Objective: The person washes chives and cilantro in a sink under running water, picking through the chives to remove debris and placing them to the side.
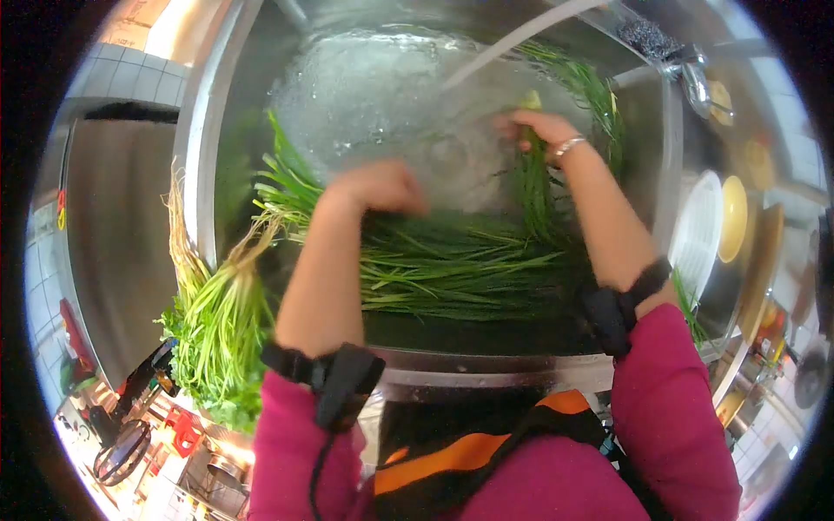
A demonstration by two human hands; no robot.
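My left hand (378, 186) is over the water at the middle left of a metal sink (201, 174), its fingers turned down and smeared by motion. Whether it holds anything does not show. Farther right, my right hand (546, 130), with a bracelet at the wrist, is closed around a bunch of garlic chives (536, 191); pale ends stick out above the fingers and green leaves hang down into the water. A larger heap of garlic chives (452, 269) floats along the near side of the sink. Another strand group (595, 91) lies along the right wall.
Leafy celery-like greens (226, 321) with roots hang over the sink's left edge. A white basket (698, 230) and a yellow bowl (734, 217) stand at the right. A metal tap (692, 78) is at the upper right. Bubbling water (365, 95) fills the far left.
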